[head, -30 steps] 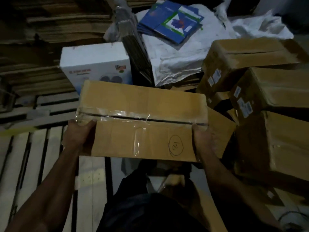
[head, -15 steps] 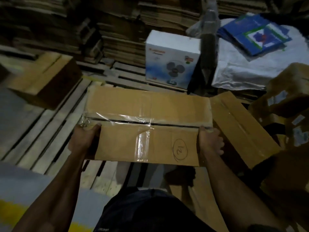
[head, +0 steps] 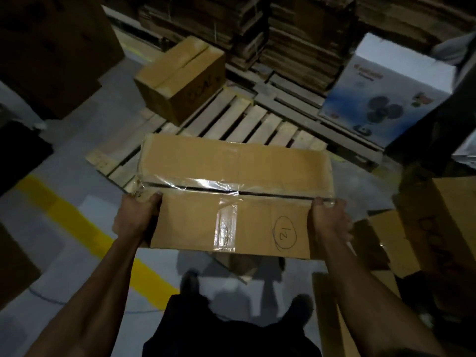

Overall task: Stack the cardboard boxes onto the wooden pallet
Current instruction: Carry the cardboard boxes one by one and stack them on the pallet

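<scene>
I hold a flat, taped cardboard box marked with a circled "12" in front of me, above the near edge of the wooden pallet. My left hand grips its left end and my right hand grips its right end. A second brown cardboard box stands on the pallet's far left corner. The held box hides the pallet's near slats.
A white fan carton stands at the back right on another pallet. Stacks of flattened cardboard line the back. More brown boxes sit at my right. A yellow floor stripe runs at the left, and dark boxes rise at the far left.
The view has swung left while I carry the box: the pallet and the brown box on it now lie straight ahead, the fan carton has shifted right. Both hands keep their grip.
</scene>
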`<state>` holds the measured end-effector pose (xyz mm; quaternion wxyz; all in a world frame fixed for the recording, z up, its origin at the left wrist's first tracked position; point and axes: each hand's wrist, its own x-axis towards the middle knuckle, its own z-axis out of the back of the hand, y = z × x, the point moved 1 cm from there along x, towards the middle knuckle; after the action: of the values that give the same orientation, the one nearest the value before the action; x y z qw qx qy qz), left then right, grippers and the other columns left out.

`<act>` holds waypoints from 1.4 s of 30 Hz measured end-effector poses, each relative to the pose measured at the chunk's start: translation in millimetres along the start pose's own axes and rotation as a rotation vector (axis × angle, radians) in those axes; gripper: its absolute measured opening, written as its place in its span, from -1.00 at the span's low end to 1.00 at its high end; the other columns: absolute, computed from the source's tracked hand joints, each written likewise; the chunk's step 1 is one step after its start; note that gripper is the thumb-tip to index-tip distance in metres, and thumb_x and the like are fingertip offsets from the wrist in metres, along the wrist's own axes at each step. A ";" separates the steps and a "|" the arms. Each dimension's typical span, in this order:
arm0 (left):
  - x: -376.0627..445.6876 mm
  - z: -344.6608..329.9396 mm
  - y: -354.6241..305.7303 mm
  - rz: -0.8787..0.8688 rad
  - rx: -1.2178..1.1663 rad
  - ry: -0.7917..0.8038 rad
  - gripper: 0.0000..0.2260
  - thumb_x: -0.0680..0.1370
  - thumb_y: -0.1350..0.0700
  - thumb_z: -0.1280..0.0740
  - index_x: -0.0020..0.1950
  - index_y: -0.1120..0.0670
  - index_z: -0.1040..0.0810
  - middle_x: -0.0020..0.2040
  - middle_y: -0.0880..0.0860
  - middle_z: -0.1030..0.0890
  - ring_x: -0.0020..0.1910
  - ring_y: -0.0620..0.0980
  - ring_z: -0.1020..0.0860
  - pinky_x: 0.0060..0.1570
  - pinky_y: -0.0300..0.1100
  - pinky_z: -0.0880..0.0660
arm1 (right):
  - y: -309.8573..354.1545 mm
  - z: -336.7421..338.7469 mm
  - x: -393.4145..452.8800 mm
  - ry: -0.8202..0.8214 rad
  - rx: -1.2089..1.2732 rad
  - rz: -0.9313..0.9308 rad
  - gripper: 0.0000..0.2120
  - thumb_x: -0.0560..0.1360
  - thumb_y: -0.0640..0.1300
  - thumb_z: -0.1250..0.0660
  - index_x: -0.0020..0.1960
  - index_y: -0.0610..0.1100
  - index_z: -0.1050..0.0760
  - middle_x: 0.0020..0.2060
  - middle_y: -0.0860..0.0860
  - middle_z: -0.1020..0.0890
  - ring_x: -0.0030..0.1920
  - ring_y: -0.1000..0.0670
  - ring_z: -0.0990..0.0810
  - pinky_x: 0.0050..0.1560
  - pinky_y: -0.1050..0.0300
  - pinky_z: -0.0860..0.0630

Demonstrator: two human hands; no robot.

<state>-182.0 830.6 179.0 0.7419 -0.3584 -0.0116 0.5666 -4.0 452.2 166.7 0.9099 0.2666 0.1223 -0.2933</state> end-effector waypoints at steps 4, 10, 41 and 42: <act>67.1 52.4 22.3 0.022 -0.010 0.004 -0.30 0.39 -0.37 -0.33 0.28 0.13 -0.38 0.19 0.23 -0.55 0.14 0.32 -0.52 0.14 0.20 -0.48 | 59.3 -54.9 -47.5 -0.003 -0.025 0.005 -0.46 0.53 0.28 -0.17 0.39 0.00 -0.29 0.31 -0.22 -0.45 0.30 -0.27 -0.39 0.31 -0.21 -0.30; 130.6 106.3 37.4 0.056 -0.089 -0.043 -0.28 0.33 -0.39 -0.32 0.24 0.14 -0.39 0.15 0.21 -0.57 0.08 0.28 -0.55 0.10 0.21 -0.51 | 138.6 -101.3 -84.0 0.047 -0.023 0.083 -0.44 0.54 0.26 -0.16 0.44 0.02 -0.27 0.37 -0.21 -0.40 0.36 -0.25 -0.34 0.35 -0.21 -0.24; 427.4 -107.3 -73.6 0.415 -0.121 -0.118 -0.36 0.41 -0.36 -0.34 0.22 0.11 -0.39 0.02 0.17 -0.54 0.00 0.27 -0.54 0.09 0.21 -0.50 | 430.5 -366.8 206.8 0.141 -0.238 0.316 -0.39 0.52 0.28 -0.18 0.48 0.01 -0.25 0.39 -0.22 -0.40 0.37 -0.24 -0.34 0.36 -0.21 -0.25; 440.4 -121.6 -72.1 0.422 -0.110 -0.127 -0.38 0.43 -0.34 -0.34 0.24 0.11 -0.37 0.03 0.17 -0.53 0.02 0.28 -0.53 0.10 0.22 -0.49 | 435.5 -382.8 219.9 0.145 -0.241 0.318 -0.39 0.52 0.28 -0.18 0.48 0.01 -0.25 0.40 -0.22 -0.39 0.38 -0.24 -0.33 0.36 -0.22 -0.25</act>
<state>87.0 1134.2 -43.3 0.5838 -0.3564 -0.0138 0.7293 407.0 861.0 -53.5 0.9589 0.1922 0.1777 -0.1092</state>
